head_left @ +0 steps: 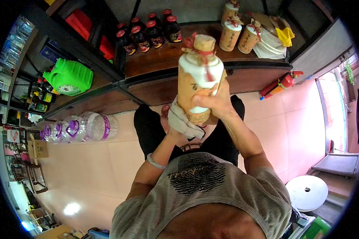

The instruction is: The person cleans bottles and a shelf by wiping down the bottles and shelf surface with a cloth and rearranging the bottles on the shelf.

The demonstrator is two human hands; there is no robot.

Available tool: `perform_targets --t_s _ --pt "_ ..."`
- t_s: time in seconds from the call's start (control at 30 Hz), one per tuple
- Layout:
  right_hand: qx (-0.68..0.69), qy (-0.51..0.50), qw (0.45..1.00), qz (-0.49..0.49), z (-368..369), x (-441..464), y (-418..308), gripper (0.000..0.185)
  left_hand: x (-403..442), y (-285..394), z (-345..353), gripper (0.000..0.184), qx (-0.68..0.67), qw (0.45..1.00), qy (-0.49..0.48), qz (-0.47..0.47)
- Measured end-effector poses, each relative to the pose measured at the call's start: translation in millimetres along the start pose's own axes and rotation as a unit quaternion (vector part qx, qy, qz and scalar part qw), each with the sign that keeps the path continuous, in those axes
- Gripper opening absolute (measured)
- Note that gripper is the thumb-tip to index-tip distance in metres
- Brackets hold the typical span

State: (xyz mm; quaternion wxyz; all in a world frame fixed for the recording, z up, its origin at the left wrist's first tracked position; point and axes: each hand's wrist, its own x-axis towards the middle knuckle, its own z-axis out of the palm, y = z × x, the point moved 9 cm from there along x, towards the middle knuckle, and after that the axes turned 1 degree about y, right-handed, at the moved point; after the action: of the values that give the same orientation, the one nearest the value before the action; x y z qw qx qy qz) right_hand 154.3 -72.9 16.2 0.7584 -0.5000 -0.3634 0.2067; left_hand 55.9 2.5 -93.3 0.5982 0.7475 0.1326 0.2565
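A ceramic liquor bottle [189,89], with a white top, tan paper label and red ribbon at its wrapped neck, is held up slightly tilted in front of my torso. My right hand [215,101] is closed around its lower right side, thumb across the label. Against the bottle's lower left side, my left hand [175,129] presses a greyish-white cloth [181,121]; most of its fingers are hidden behind the cloth and bottle. Three similar liquor bottles [230,36] stand on the wooden shelf [211,32] beyond.
Several dark red-capped bottles [150,34] stand left on the shelf, white and yellow cloths [273,44] right. A fire extinguisher [281,84] is by the cabinet. A green jug [70,77] and large clear plastic bottles [93,125] are leftward. A round white disc [307,195] lies lower right.
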Motion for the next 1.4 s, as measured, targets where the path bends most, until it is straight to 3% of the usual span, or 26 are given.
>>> perform_targets --t_s 0.03,0.1,0.13,0.17,0.2,0.23,0.27,0.3,0.33,0.4,0.43,0.47,0.53,0.57,0.67,0.77,0.87,1.0,1.07,1.1,1.2,1.23,1.33,1.37,1.4 --pt "0.061 -0.014 0.997 0.055 -4 -1 18 0.079 2 -8 -4 0.066 -0.027 0.998 0.005 -0.061" --pt "0.177 -0.030 0.983 0.042 -9 0 41 0.085 6 47 4 0.035 0.041 0.995 -0.046 0.084" --pt "0.174 -0.043 0.983 0.037 -10 0 48 0.090 10 37 2 0.034 -0.161 0.987 -0.020 -0.010" --pt "0.172 -0.057 0.983 0.032 -12 -1 55 0.096 9 23 7 0.034 -0.354 0.929 0.007 -0.105" --pt "0.169 -0.070 0.983 0.027 -14 -1 61 0.101 2 11 17 0.033 -0.530 0.824 0.032 -0.196" --pt "0.125 -0.089 0.988 0.029 -17 -3 68 0.103 -3 1 20 0.053 -0.552 0.804 -0.025 -0.220" --pt "0.077 -0.108 0.991 0.026 -20 -1 70 0.106 1 -3 9 0.052 -0.394 0.903 -0.035 -0.166" --pt "0.004 -0.138 0.990 0.022 -10 0 45 0.112 3 -2 1 0.051 -0.221 0.968 -0.046 -0.107" --pt "-0.046 -0.173 0.983 0.036 -5 -1 42 0.113 4 -7 -2 0.051 -0.223 0.969 -0.033 -0.098" --pt "-0.164 -0.138 0.976 0.024 -7 1 25 0.111 9 -6 -7 0.051 -0.226 0.971 -0.007 -0.082" --pt "-0.248 -0.101 0.963 0.040 -15 2 24 0.105 8 -5 -5 0.051 -0.411 0.904 0.033 -0.112" --pt "-0.241 -0.063 0.968 -0.012 -23 3 34 0.100 8 -3 -3 0.051 -0.578 0.801 0.075 -0.139" --pt "-0.049 -0.042 0.991 0.115 -16 -1 44 0.095 15 -7 -15 0.051 -0.485 0.869 0.071 -0.072" --pt "-0.050 -0.036 0.993 0.103 -11 2 36 0.094 15 0 -21 0.052 -0.409 0.909 0.073 -0.035" --pt "-0.094 -0.022 0.993 0.069 2 11 26 0.090 9 -8 -19 0.052 -0.465 0.878 0.074 -0.084" --pt "-0.189 0.014 0.980 0.052 -1 23 34 0.079 -2 -44 -7 0.045 -0.615 0.764 0.093 -0.174" --pt "-0.052 0.060 0.991 0.108 2 20 47 0.069 -6 -55 -11 0.048 -0.509 0.835 0.100 -0.183" --pt "-0.104 0.063 0.988 0.095 -10 15 73 0.060 -6 -68 -23 0.059 -0.497 0.845 0.075 -0.184" --pt "-0.101 0.019 0.985 0.138 -2 17 75 0.060 2 -66 -31 0.064 -0.480 0.857 0.040 -0.185" --pt "-0.100 -0.001 0.982 0.159 3 19 77 0.061 7 -65 -25 0.058 -0.585 0.789 0.020 -0.185" --pt "-0.128 -0.001 0.982 0.141 0 30 96 0.060 0 -90 -7 0.050 -0.528 0.793 0.029 -0.303" --pt "-0.134 -0.011 0.975 0.178 -3 37 100 0.060 -3 -99 -3 0.047 -0.509 0.791 0.032 -0.339" --pt "-0.130 0.018 0.983 0.127 -15 67 96 0.061 0 -118 -12 0.047 -0.512 0.796 0.053 -0.318" --pt "-0.136 0.032 0.985 0.104 -25 79 100 0.063 5 -123 -20 0.047 -0.477 0.824 0.067 -0.299" --pt "-0.165 0.068 0.981 0.082 -38 86 102 0.071 3 -124 -23 0.046 -0.504 0.805 0.075 -0.304"
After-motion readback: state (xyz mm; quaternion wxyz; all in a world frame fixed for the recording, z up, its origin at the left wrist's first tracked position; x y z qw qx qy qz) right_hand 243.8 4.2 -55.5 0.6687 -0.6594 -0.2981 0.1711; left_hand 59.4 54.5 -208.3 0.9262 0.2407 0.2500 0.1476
